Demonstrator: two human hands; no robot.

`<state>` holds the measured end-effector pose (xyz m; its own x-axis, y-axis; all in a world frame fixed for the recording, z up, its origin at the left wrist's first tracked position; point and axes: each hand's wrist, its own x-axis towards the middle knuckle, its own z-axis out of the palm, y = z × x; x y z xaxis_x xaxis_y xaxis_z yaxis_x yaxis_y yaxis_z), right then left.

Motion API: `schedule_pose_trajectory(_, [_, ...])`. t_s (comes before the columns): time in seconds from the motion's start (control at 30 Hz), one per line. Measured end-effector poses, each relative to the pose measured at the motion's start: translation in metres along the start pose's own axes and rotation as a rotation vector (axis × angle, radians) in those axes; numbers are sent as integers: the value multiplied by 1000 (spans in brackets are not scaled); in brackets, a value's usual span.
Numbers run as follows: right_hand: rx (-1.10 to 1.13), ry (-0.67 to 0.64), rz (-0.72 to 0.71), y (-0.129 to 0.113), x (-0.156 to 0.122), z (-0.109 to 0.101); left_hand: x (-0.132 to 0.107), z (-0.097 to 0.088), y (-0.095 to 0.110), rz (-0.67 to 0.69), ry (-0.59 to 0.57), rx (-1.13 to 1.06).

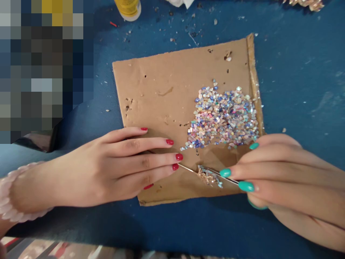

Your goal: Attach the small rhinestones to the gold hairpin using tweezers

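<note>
And we count two hands, one left [129, 169] and one right [280, 172]: five red nails showing here, four teal ones there! One beaded bracelet [8, 196] at the left, one thin metal rod [188, 168], one pair of tweezers [233, 181], one gold ornament [207, 177] between them. One cardboard sheet [151, 86], one spread of stone chips [223, 115], those chips too many for us to number! Far side, we have one yellow-labelled bottle [128, 9].
</note>
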<state>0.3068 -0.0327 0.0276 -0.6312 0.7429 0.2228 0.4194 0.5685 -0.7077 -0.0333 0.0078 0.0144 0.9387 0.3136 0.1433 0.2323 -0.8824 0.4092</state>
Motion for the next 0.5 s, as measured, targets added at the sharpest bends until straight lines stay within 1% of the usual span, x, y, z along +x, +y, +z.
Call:
schedule_pose_trajectory(0.13, [11,34,4,-3,5,1,0,0,-1,1,3,4])
schedule_pose_trajectory(0.33, [10,-10,34,1,-7,3,1,0,-1,21,18,1])
schedule_pose_trajectory(0.5, [-15,2,13,-1,-2,0,0,-1,0,13,2,-11])
